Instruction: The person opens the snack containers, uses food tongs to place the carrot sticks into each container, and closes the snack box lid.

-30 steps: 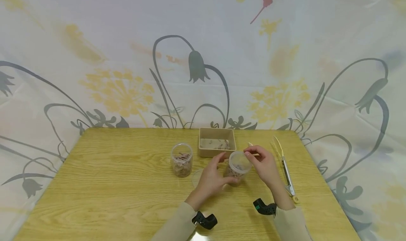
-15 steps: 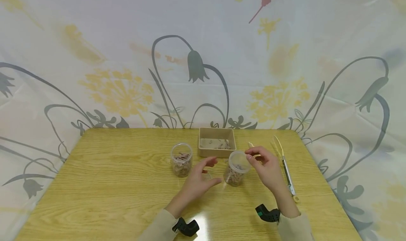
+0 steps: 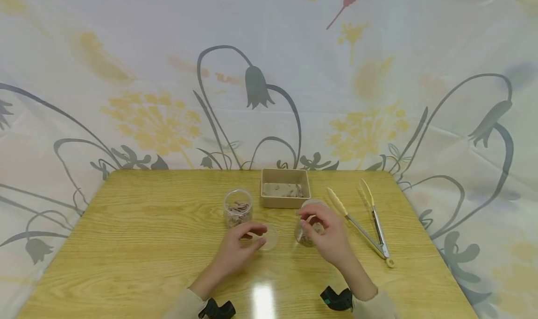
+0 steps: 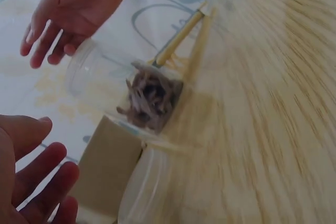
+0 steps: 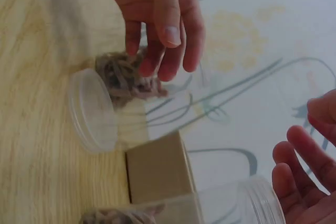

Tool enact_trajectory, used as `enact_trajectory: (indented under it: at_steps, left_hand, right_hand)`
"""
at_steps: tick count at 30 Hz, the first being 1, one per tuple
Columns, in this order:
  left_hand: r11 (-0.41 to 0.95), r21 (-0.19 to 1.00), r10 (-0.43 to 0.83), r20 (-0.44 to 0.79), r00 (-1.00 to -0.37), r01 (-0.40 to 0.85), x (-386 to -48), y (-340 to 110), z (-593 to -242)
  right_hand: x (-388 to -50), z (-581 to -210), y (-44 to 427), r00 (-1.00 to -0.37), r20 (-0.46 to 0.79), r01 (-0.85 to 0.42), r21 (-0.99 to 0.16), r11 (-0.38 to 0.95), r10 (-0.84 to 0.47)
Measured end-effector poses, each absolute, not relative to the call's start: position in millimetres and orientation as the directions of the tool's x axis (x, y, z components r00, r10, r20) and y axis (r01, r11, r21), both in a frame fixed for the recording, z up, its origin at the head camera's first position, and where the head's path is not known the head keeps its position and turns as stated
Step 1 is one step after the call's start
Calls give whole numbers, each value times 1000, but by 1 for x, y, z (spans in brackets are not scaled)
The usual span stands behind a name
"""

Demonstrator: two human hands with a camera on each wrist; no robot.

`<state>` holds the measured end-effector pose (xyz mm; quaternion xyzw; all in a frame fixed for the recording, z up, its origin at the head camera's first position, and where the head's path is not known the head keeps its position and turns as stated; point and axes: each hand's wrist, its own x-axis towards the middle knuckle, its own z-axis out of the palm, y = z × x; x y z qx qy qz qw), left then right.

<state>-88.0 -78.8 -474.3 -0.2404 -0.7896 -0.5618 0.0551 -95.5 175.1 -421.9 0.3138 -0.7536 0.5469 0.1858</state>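
My left hand hovers with loosely bent fingers beside a round translucent lid on the table. My right hand is over and in front of the right clear jar, hiding part of it; its fingers bend near the rim and I see nothing between them. In the left wrist view, this jar stands without a lid, part filled with brownish-grey strips. The left clear jar holds similar strips, its lower part behind my left hand. The lid shows in the right wrist view too.
A beige rectangular box with a few strips in it stands behind the jars. Spread tongs with pale yellow tips lie on the right. The wooden table ends at a flower-patterned cloth backdrop.
My left hand has let go of the right jar and moved left and down to beside the lid. My right hand has shifted left across the front of the jar, uncovering the tongs.
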Motion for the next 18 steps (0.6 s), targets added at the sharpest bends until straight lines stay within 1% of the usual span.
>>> enact_trajectory:
  at_steps: [4,8,11,14,18]
  left_hand:
    - [273,827,318,405,-857,492,-86,-98,-480]
    - [314,791,301,442,-845,526,-89,-118,-482]
    - [351,763,274,471,-839,543,-93,-132,-482]
    - [389,730,219,520,-826,563,-97,-142,-480]
    - [429,704,106,583,-805,566,-100,-146,-471]
  right_hand:
    - [-88,-424,165,-694,661,-718,-665,204,-286]
    - [-82,-431,153,-660,679,-744,-651,153,-320]
    - [-77,-440,144,-654,670,-743,-655,134,-352]
    - [-73,-451,135,-676,621,-716,-682,151,-396]
    - [-70,-466,127,-734,530,-654,-720,232,-424]
